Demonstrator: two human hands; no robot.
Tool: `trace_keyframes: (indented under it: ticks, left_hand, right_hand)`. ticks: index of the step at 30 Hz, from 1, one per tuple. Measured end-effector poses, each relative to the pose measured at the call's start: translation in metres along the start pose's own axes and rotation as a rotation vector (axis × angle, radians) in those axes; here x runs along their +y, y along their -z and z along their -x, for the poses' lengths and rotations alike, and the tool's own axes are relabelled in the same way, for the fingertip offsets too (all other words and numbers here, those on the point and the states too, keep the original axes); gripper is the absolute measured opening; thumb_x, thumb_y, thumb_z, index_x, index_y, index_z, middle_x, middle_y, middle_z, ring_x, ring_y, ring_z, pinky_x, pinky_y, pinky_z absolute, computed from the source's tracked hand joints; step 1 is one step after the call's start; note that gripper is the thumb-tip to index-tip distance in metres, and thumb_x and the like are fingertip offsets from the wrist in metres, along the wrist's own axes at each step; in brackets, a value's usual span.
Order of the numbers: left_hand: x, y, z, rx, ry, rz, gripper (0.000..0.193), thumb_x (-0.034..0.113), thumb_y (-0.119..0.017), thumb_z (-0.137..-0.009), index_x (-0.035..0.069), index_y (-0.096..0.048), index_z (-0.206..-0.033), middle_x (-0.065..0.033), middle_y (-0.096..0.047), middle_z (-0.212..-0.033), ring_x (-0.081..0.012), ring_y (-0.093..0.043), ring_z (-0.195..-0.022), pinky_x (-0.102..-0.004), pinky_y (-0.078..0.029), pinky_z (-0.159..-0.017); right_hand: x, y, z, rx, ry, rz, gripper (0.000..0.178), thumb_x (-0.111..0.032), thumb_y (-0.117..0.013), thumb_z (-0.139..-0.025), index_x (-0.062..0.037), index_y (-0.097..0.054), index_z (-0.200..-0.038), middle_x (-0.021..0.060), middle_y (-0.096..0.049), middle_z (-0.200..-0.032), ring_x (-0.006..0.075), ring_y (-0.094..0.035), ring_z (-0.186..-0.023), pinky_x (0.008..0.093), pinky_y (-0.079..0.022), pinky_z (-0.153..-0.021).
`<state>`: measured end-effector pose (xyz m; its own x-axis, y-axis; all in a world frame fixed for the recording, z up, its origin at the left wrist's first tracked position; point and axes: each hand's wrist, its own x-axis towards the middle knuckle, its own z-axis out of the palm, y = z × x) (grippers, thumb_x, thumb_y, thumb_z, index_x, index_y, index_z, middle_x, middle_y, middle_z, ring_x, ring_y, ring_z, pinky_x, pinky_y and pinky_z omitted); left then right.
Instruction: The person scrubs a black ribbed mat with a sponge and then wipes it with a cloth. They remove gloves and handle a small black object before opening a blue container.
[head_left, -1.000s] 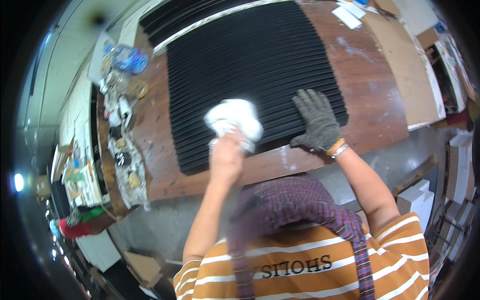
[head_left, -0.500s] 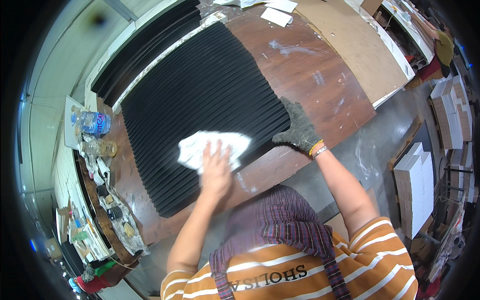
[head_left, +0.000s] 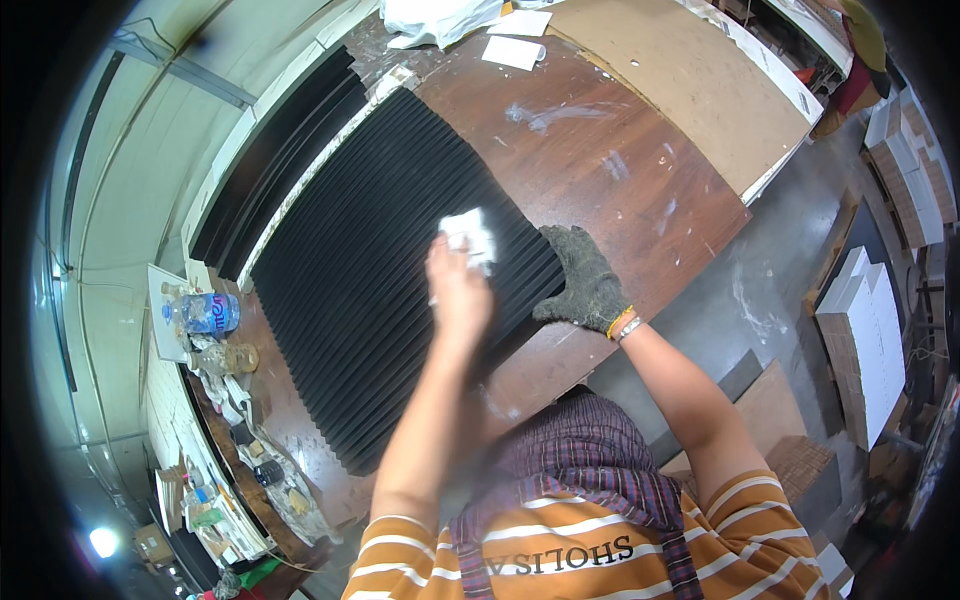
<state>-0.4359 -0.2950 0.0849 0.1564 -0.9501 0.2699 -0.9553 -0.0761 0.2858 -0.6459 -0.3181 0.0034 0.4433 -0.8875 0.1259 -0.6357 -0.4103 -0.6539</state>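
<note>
A black ribbed panel [head_left: 370, 230], made up of many parallel strips, lies across the brown wooden table [head_left: 580, 140]. My bare left hand [head_left: 460, 290] is closed on a crumpled white cloth [head_left: 468, 240] over the panel's right half; motion blurs its fingers a little. My right hand [head_left: 583, 280] wears a dark grey glove with a yellow cuff edge. It rests against the panel's right edge, thumb and fingers spread apart.
More black strips [head_left: 280, 160] lie beyond the panel at the far left. A water bottle [head_left: 205, 313] and a murky jar [head_left: 228, 358] stand at the left edge. Brown board [head_left: 680, 90] covers the far right; white stacked boxes [head_left: 865, 340] stand on the right.
My left hand has moved up and to the right with the cloth, which is now bunched smaller. The gloved right hand stays at the panel's edge. The whole view has shifted slightly.
</note>
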Motion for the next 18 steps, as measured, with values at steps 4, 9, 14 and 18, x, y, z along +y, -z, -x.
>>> trace_keyframes:
  ticks: [4,9,14,18]
  left_hand:
    - [0.053,-0.054,-0.017,-0.294,-0.234,0.895,0.038,-0.003,-0.055,-0.090,0.002,-0.071,-0.124,-0.0191,-0.069,-0.127,-0.0334,-0.067,-0.117,-0.0400,-0.051,-0.104]
    - [-0.041,-0.008,-0.058,-0.083,0.044,1.188,0.031,-0.002,-0.050,-0.096,-0.003,-0.070,-0.118,-0.0147,-0.074,-0.105,-0.0211,-0.072,-0.089,-0.0353,-0.058,-0.079]
    - [-0.181,0.023,-0.116,0.398,0.790,0.616,0.030,-0.001,-0.046,-0.099,-0.004,-0.069,-0.118,-0.0139,-0.073,-0.109,-0.0211,-0.073,-0.081,-0.0332,-0.060,-0.073]
    - [-0.090,-0.099,-0.156,0.198,0.394,0.538,0.034,0.003,-0.049,-0.094,0.000,-0.071,-0.119,-0.0229,-0.067,-0.126,-0.0307,-0.060,-0.122,-0.0436,-0.045,-0.109]
  right_hand:
    - [0.004,-0.010,-0.005,-0.217,-0.083,0.156,0.115,-0.047,-0.091,-0.061,-0.0036,-0.038,-0.154,0.0237,-0.047,-0.150,0.0420,-0.041,-0.142,0.0490,-0.032,-0.121]
    - [-0.013,0.012,0.000,-0.071,-0.113,-0.002,0.125,-0.048,-0.094,-0.054,-0.0077,-0.036,-0.157,0.0211,-0.044,-0.154,0.0432,-0.035,-0.146,0.0522,-0.029,-0.123]
    - [-0.023,0.027,-0.004,-0.118,-0.070,0.002,0.118,-0.052,-0.089,-0.063,-0.0032,-0.035,-0.156,0.0244,-0.041,-0.156,0.0437,-0.031,-0.149,0.0505,-0.025,-0.125]
    - [-0.020,0.023,-0.005,-0.108,-0.069,-0.013,0.121,-0.049,-0.092,-0.060,-0.0043,-0.035,-0.157,0.0240,-0.041,-0.156,0.0446,-0.032,-0.148,0.0520,-0.025,-0.124]
